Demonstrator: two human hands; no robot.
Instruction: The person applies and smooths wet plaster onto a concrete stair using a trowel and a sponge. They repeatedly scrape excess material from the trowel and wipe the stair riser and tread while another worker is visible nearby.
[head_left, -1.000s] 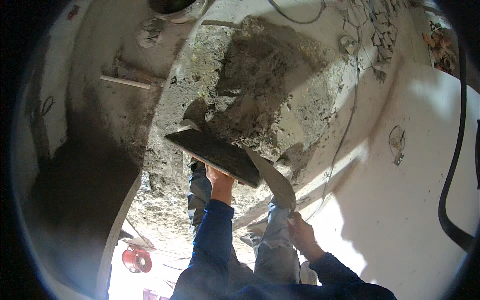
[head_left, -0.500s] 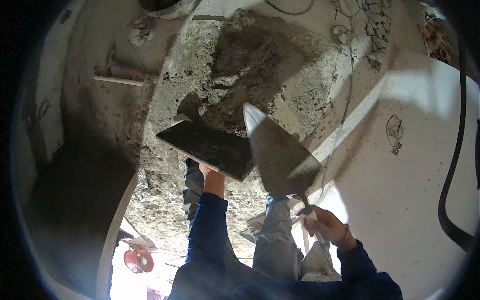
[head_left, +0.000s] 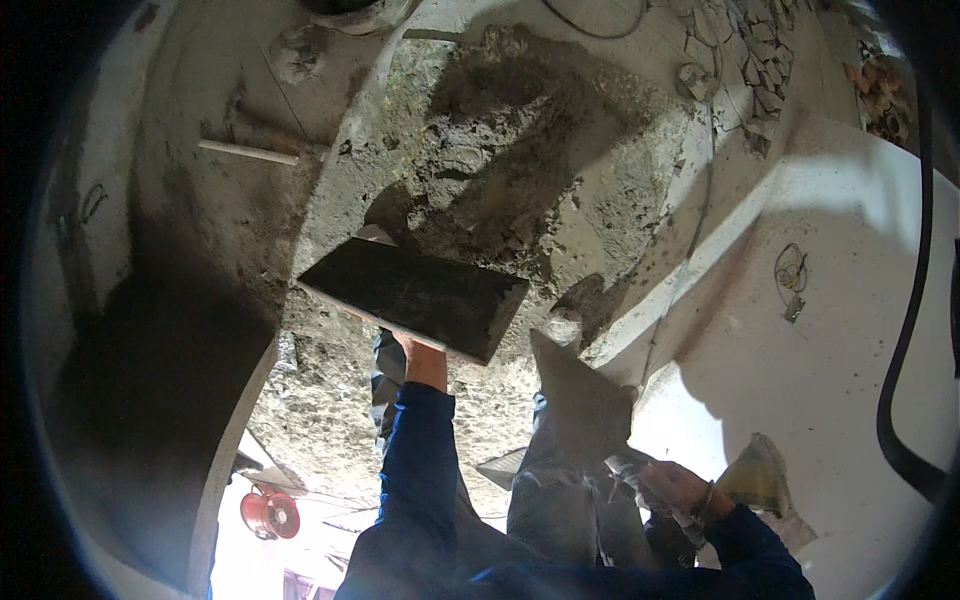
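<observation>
My left hand grips from underneath a dark rectangular board, held flat over the edge of a grey mortar heap on the floor. My right hand is shut on the handle of a pointed trowel. Its blade points up and left, just to the right of the board and apart from it. Both sleeves are blue, and my trouser legs show below the board.
A white stick lies at the upper left on the grey floor. Broken tile pieces are piled at the top right. A black cable runs down the right side over a white surface. A red fan stands at the lower left.
The trowel was lifted with its blade up beside the board half a second ago; now my right hand has drawn it down and back. The board has stayed roughly in place.
</observation>
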